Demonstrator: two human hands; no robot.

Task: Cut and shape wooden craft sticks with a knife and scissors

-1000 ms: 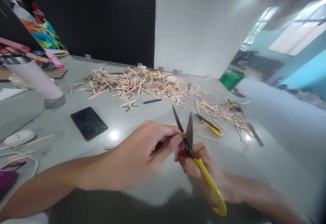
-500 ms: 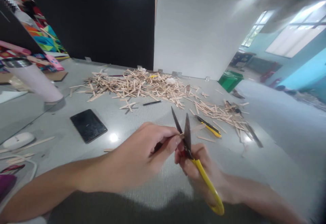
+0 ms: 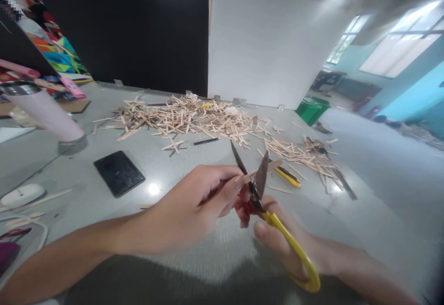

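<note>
Between the thumb and fingers of my left hand (image 3: pixel 201 203) is a thin flat wooden stick (image 3: pixel 275 164), pointing up to the right. My right hand (image 3: pixel 277 235) grips a pair of scissors (image 3: pixel 294 254) by yellow handles, with a bit of red showing near the fingers. The dark blades stand apart, and the stick lies across between them. Part of the stick is hidden by a blade and by my left fingers. Just beyond the blades, a yellow-and-black utility knife (image 3: pixel 287 176) rests on the grey table (image 3: pixel 194 268).
A heap of wooden sticks (image 3: pixel 187 117) spreads along the back, with more sticks (image 3: pixel 294 151) at right. A black pen (image 3: pixel 207 141), a phone (image 3: pixel 119 173), a white mouse (image 3: pixel 22 195) and a pink tumbler (image 3: pixel 48 113) also stand or lie here. A green bin (image 3: pixel 312 110) is beyond the table.
The scissor blades have spread wider and the yellow handles have moved apart. More of the stick now shows across the blades, its far end up to the right.
</note>
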